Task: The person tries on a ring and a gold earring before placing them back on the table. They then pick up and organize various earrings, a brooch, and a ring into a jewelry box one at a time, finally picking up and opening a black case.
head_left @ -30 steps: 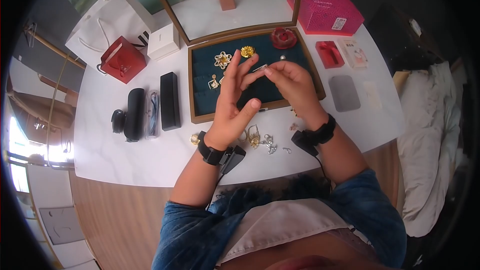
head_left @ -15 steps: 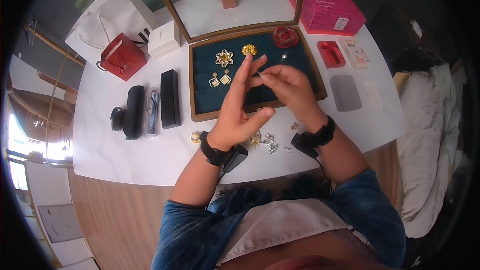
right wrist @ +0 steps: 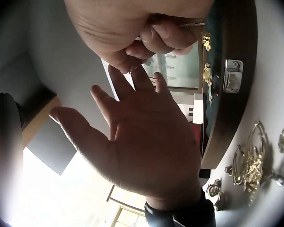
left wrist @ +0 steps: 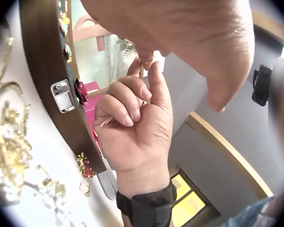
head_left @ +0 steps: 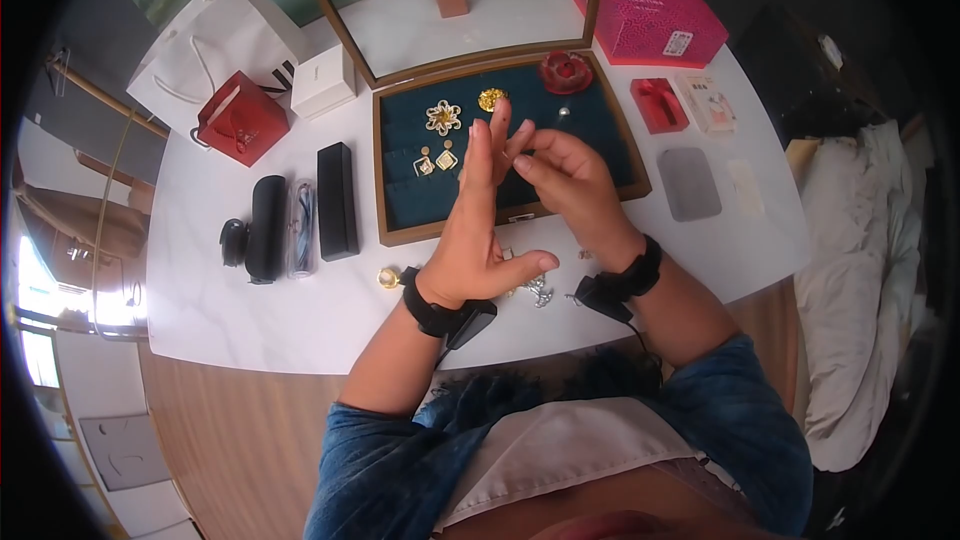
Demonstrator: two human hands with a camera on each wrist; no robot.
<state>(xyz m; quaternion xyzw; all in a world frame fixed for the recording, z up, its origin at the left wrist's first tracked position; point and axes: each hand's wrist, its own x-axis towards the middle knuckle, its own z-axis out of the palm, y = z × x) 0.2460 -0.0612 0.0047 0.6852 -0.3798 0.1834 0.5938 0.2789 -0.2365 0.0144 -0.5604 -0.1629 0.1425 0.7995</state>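
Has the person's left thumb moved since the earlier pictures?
Yes. The left thumb moved toward the person: its tip was over the jewelry case, and now is past the case's front edge.

Wood-framed case, metal-look jewellery, smooth tabletop; mixed gloss and matt.
Case frame: brown wood look, satin; lining: dark green, matt, cloth-like; lid panel: clear, glossy; latch: shiny silver-tone metal. Thin strand: gold-tone, finely ridged, metal look. Flower brooch: gold-tone, shiny; red flower: glossy, material unclear. Tabletop: white, smooth, faint marbled veining, slight sheen. White bag, red bag: smooth paper look. Clear pouch: glossy plastic look. Long box: black, matt. Flat pad: grey, matt. Sleeve: blue, soft wrinkled cloth.
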